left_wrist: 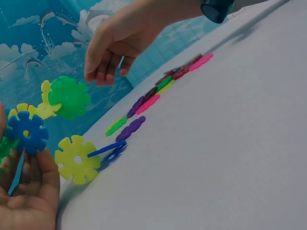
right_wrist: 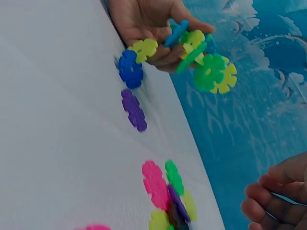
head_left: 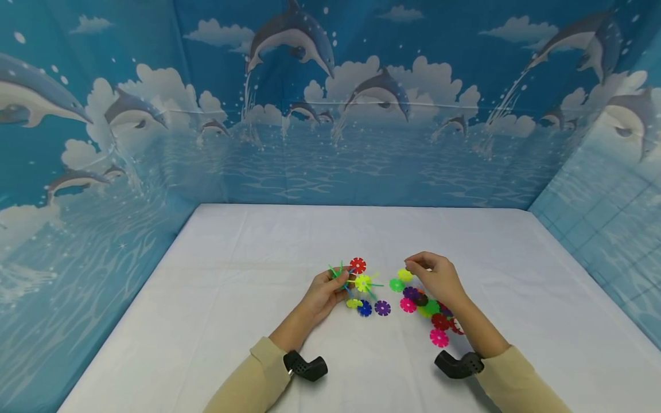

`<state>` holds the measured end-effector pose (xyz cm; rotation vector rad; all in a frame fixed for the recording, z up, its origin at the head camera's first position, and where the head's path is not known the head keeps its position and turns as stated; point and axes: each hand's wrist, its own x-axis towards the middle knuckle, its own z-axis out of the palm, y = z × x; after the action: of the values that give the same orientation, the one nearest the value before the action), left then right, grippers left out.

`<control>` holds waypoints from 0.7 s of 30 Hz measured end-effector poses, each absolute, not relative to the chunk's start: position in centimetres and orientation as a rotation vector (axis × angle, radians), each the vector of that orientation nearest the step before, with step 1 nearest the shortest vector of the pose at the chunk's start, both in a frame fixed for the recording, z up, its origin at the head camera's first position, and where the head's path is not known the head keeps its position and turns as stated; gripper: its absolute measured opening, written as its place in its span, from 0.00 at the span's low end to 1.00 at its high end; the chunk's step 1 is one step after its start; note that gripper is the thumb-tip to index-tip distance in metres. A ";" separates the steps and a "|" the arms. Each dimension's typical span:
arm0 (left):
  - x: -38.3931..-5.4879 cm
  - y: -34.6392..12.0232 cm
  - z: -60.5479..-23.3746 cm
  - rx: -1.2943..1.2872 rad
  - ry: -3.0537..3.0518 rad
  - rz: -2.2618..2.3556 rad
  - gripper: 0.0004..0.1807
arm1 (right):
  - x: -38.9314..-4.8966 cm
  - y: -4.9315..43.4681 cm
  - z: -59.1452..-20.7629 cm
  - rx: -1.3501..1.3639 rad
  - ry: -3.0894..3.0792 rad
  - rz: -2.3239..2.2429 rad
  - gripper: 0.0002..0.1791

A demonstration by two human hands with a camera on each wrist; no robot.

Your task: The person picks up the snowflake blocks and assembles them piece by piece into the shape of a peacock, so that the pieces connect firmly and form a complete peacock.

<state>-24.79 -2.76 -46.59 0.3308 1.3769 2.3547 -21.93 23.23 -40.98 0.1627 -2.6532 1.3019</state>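
My left hand [head_left: 321, 293] grips a cluster of interlocked snowflake discs [head_left: 363, 283], raised over the white table. Green, yellow, blue and red discs stick out of it at several angles; in the left wrist view a blue disc [left_wrist: 27, 133] faces the camera. Below the cluster, a yellow disc [left_wrist: 76, 160] is slotted into a blue disc [head_left: 365, 308], tilted up beside my left fingers. My right hand [head_left: 436, 278] hovers over the far end of the loose discs, its fingers [left_wrist: 101, 72] loosely curled, with nothing showing between them.
A loose spread of snowflake discs [head_left: 431, 308] lies under my right forearm, in pink, red, green, purple and yellow. A purple disc [head_left: 383, 308] rests apart, between the blue disc and the spread. Dolphin-print curtains [head_left: 361, 160] enclose the white table [head_left: 232, 321] at the back and sides.
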 end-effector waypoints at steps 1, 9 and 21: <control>-24.8 -2.8 -46.6 0.326 1.371 2.357 0.14 | -21.9 23.9 -41.0 0.138 -2.667 1.295 0.19; -24.8 -2.7 -46.6 0.314 1.342 2.360 0.10 | -21.6 27.9 -41.7 -0.071 -2.752 1.235 0.20; -24.9 -2.6 -46.6 0.275 1.288 2.399 0.07 | -21.3 32.5 -42.3 -0.088 -3.059 1.034 0.17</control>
<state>-24.87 -2.64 -46.58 0.2751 1.2877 2.3993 -21.30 32.46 -42.28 -0.0877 -3.0587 1.0344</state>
